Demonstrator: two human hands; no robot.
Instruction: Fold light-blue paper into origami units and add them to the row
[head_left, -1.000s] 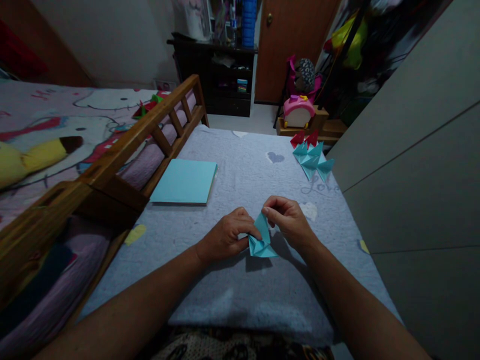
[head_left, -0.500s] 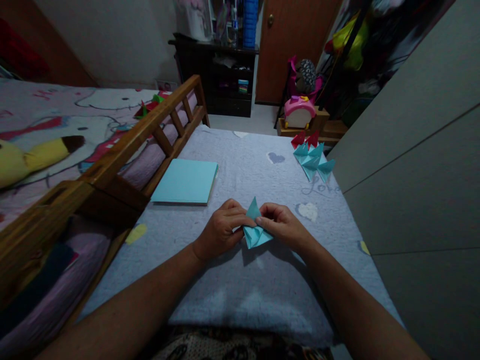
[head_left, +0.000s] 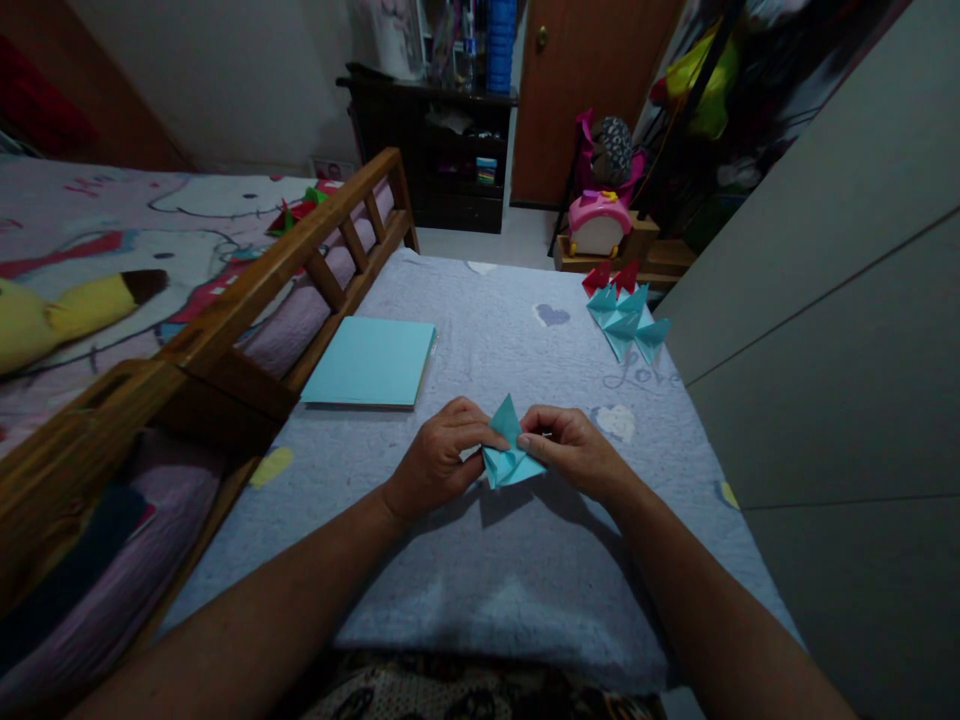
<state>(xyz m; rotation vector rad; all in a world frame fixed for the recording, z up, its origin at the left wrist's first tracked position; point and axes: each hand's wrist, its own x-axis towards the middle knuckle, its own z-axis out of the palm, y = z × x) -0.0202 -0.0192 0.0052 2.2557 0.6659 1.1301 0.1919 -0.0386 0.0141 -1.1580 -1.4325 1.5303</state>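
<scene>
Between my two hands is a light-blue folded origami paper, held just above the sheet with one pointed tip up and away from me. My left hand grips its left side, fingers curled and the index finger pressed across the middle folds. On the other side, my right hand pinches the paper's right edge between thumb and fingers. The fingertips behind the paper are hidden. A stack of light-blue paper lies flat, beyond my left hand. Several light-blue folded paper pieces stand at the far right.
The patterned bedsheet covers the surface under my hands. A wooden rail runs along the left side, with a plush toy beyond it. Red folded paper sits by the blue pieces. A pale cabinet borders the right.
The paper has tilted slightly and its lower edge has lifted a little. My left index finger has moved slightly, and both hands keep their hold.
</scene>
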